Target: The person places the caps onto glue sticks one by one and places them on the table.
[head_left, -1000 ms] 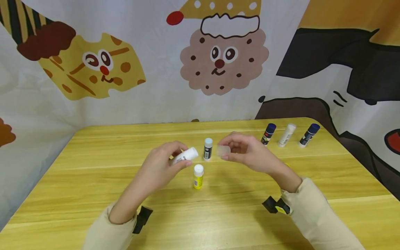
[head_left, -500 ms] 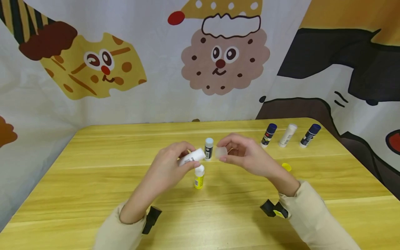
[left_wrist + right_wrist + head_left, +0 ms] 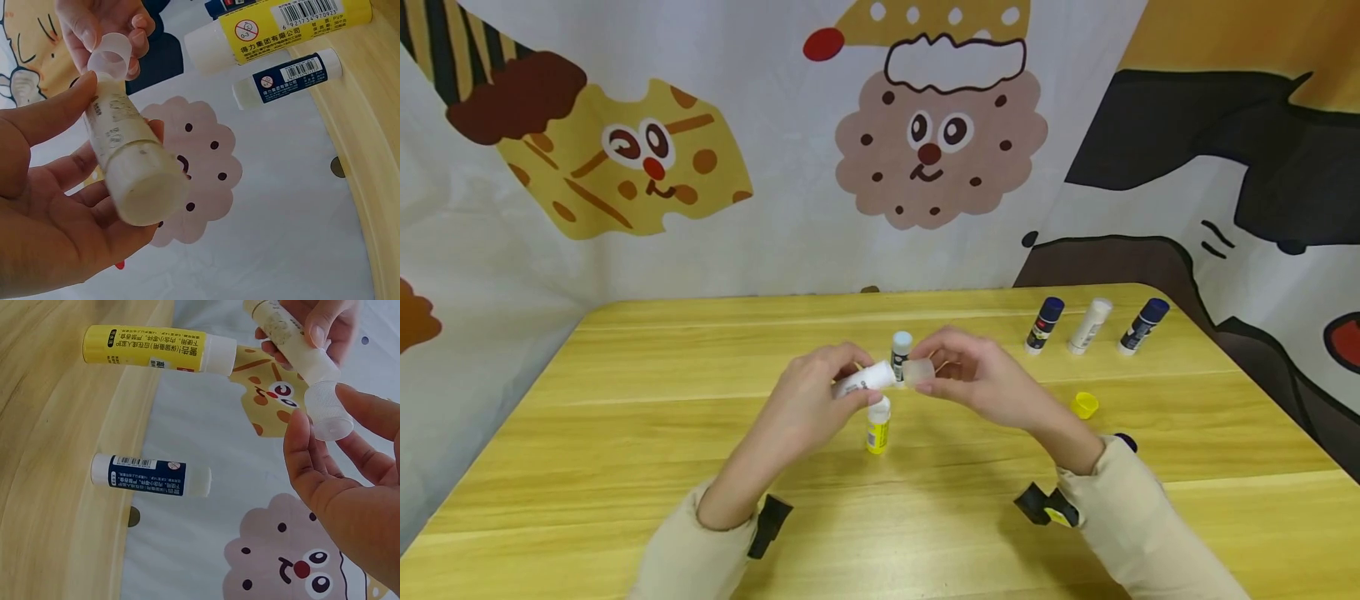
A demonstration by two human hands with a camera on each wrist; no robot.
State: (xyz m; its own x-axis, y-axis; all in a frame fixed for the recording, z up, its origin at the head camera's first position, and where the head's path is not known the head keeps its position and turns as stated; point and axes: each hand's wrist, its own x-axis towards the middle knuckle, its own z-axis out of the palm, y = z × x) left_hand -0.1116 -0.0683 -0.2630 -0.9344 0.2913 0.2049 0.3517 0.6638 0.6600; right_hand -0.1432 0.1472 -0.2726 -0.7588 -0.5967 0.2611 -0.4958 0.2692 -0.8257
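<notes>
My left hand [image 3: 812, 392] grips a white glue stick [image 3: 131, 150], tilted with its top toward the right hand. Between thumb and fingers, my right hand [image 3: 981, 375] pinches a translucent cap [image 3: 328, 412], its mouth facing the top of the glue stick. In the right wrist view the cap's rim meets the stick's end; whether it sits over it I cannot tell. Just beyond stands a dark-labelled glue stick [image 3: 150, 475] without a cap. A yellow glue stick [image 3: 877, 435] with a white top stands nearer, below the hands.
Toward the back right of the wooden table [image 3: 625, 433] stand a blue-capped glue stick [image 3: 1045, 325], a white one [image 3: 1090, 326] and another blue-capped one [image 3: 1143, 326]. A yellow cap [image 3: 1084, 406] lies by the right forearm. A dark blue cap [image 3: 1126, 442] is partly behind the sleeve.
The left hand has moved right with the white glue stick. The right hand has come slightly left with the cap, closing the gap between them. The yellow and dark blue caps have come into view.
</notes>
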